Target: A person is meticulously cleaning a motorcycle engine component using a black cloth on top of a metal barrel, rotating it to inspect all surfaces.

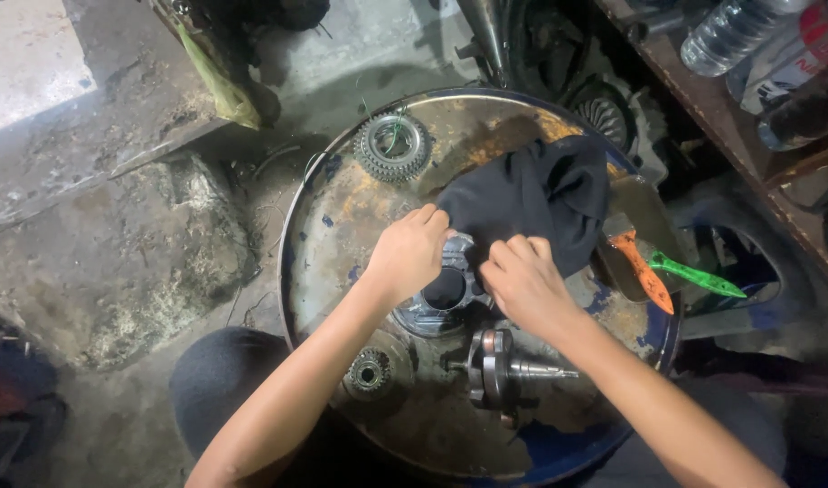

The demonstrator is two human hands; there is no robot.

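A metal engine cylinder block (pixel 443 291) with a round bore stands on top of a rusty blue drum (pixel 324 235). A black cloth (pixel 531 203) is draped over its far side. My left hand (pixel 409 251) grips the cloth's near-left edge at the block's top. My right hand (pixel 522 282) pinches the cloth against the block's right side. Both hands press close together over the block.
On the drum lie a gear cluster (pixel 393 146) at the far edge, a small bearing (pixel 370 370) and a crankshaft (pixel 504 366) near me, and orange-handled (pixel 644 271) and green-handled (pixel 699 276) tools at the right. Plastic bottles (pixel 739 32) sit on a shelf at upper right.
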